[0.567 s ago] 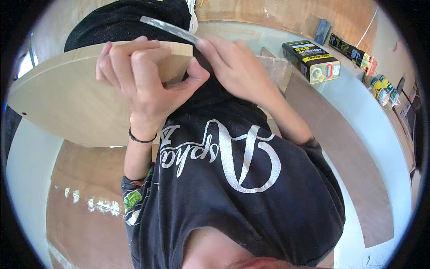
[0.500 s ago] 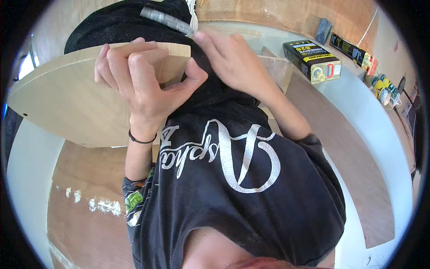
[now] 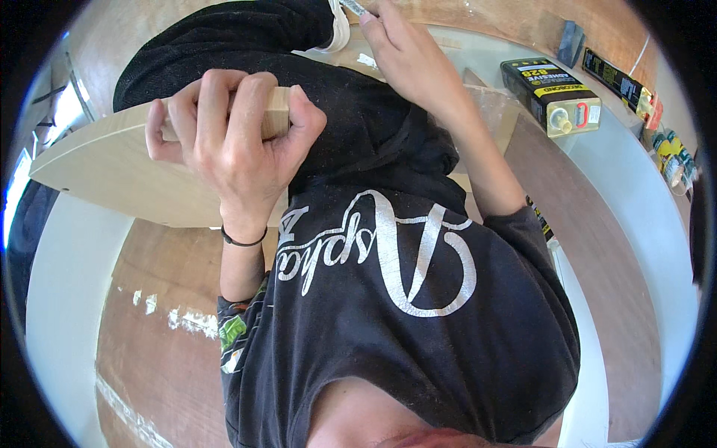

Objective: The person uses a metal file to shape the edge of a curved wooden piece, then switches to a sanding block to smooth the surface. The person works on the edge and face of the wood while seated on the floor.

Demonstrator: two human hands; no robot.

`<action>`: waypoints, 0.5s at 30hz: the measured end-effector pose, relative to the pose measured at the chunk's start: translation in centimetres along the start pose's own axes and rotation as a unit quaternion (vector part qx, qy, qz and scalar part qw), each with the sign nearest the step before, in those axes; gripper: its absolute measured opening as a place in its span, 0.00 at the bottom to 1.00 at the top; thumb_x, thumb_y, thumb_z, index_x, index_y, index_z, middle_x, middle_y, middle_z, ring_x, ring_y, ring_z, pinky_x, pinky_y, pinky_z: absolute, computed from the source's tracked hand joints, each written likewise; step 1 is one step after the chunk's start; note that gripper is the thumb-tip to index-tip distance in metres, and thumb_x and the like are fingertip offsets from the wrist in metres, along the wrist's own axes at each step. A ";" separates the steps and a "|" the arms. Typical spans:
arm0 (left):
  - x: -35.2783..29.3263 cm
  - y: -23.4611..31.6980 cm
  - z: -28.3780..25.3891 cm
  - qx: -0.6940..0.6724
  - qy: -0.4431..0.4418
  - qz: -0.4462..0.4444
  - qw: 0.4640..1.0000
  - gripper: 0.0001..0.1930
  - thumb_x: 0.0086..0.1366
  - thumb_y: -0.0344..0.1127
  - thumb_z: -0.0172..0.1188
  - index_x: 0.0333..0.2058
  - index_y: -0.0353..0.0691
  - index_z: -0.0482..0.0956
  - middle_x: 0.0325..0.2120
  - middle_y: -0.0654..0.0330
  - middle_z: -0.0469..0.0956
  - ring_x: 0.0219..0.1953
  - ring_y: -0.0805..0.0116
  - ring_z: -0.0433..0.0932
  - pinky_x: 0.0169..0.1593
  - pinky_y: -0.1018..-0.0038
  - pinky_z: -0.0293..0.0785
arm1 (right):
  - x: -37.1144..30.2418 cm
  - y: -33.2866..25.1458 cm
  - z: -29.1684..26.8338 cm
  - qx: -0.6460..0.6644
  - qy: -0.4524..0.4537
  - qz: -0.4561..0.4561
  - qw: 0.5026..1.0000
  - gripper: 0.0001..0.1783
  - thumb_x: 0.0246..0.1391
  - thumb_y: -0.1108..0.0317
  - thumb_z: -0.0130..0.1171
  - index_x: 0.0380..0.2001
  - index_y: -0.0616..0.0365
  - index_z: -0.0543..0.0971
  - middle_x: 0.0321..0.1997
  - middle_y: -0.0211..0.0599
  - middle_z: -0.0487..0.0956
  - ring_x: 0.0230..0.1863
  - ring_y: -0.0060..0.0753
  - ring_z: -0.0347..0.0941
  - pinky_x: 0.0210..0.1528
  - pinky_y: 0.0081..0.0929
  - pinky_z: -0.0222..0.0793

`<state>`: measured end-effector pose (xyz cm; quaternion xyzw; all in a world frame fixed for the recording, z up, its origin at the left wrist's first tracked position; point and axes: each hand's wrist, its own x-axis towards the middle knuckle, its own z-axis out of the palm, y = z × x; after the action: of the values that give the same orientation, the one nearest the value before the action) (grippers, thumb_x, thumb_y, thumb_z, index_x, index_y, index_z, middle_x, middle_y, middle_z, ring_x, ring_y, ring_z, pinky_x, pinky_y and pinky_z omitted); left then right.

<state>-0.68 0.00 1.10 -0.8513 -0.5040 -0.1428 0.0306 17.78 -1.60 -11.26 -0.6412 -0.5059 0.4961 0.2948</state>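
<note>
A curved pale wooden panel (image 3: 112, 175) lies at the left against my bent, black-clad leg. My left hand (image 3: 231, 127) is closed round its squared end, fingers over the top and thumb on the near right side. At the top edge my right hand (image 3: 396, 45) is closed on a slim grey file-like tool (image 3: 353, 6). Most of that tool is hidden or outside the picture, so its exact kind is unclear. The tool is apart from the panel.
To the right stands a black and yellow adhesive can (image 3: 553, 97). Beyond it are a dark grey block (image 3: 570, 41), a black box (image 3: 612, 75) and several small bottles (image 3: 674, 157). A brown curved board (image 3: 597, 246) lies at my right, a white-smeared brown board (image 3: 157, 269) at my left.
My right hand has swung up and away from the panel with the grey tool, now mostly out of view. My left hand keeps its hold, and the panel's end has shifted slightly left and down.
</note>
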 end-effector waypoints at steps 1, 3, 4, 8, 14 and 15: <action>0.5 -0.1 -0.6 0.027 -0.028 0.007 0.999 0.06 0.45 0.43 0.65 0.21 0.53 0.79 0.26 0.72 0.78 0.35 0.71 0.74 0.57 0.56 0.51 | -0.4 -0.7 0.3 0.044 -0.002 -0.007 0.999 0.19 0.68 0.55 0.43 0.40 0.63 0.72 0.28 0.58 0.78 0.33 0.64 0.75 0.38 0.51 0.67; 2.0 -1.0 -2.1 0.025 -0.016 0.000 1.000 0.05 0.48 0.40 0.63 0.20 0.49 0.79 0.25 0.69 0.77 0.33 0.70 0.72 0.52 0.60 0.54 | -0.9 -2.5 0.3 0.118 -0.038 0.013 0.992 0.19 0.68 0.56 0.43 0.42 0.63 0.72 0.27 0.55 0.77 0.31 0.60 0.75 0.36 0.46 0.68; 3.0 -1.9 -3.1 0.019 -0.006 0.014 1.000 0.05 0.49 0.38 0.62 0.20 0.46 0.79 0.24 0.68 0.76 0.32 0.69 0.71 0.49 0.61 0.56 | -1.1 -3.6 0.3 0.149 -0.057 0.041 0.986 0.18 0.68 0.56 0.43 0.42 0.62 0.72 0.27 0.53 0.77 0.30 0.58 0.75 0.35 0.44 0.68; 7.0 -6.1 -4.5 -0.166 0.081 -0.087 0.979 0.14 0.61 0.36 0.48 0.23 0.34 0.77 0.24 0.57 0.74 0.31 0.63 0.69 0.39 0.70 0.60 | -1.2 -6.9 -1.3 0.267 -0.111 0.017 0.957 0.16 0.70 0.58 0.43 0.45 0.60 0.72 0.25 0.39 0.72 0.26 0.38 0.68 0.30 0.30 0.62; 7.7 -8.9 -3.2 -0.161 0.045 -0.050 0.985 0.18 0.62 0.42 0.44 0.31 0.32 0.76 0.30 0.55 0.74 0.36 0.63 0.67 0.44 0.69 0.60 | 1.0 -11.5 0.9 0.324 -0.102 -0.147 0.929 0.17 0.72 0.60 0.43 0.48 0.62 0.73 0.21 0.19 0.60 0.22 0.12 0.54 0.26 0.15 0.53; 7.6 -9.0 -3.2 -0.153 0.062 -0.088 0.982 0.23 0.61 0.45 0.38 0.29 0.30 0.76 0.30 0.54 0.75 0.38 0.64 0.68 0.45 0.71 0.60 | 1.3 -12.1 1.3 0.319 -0.113 -0.140 0.931 0.17 0.72 0.59 0.43 0.47 0.62 0.73 0.20 0.20 0.60 0.22 0.12 0.54 0.26 0.16 0.53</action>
<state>-5.77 10.24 5.46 -0.7876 -0.5466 -0.2725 -0.0819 12.24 3.29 -1.45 -0.3759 -0.4357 0.6539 0.4912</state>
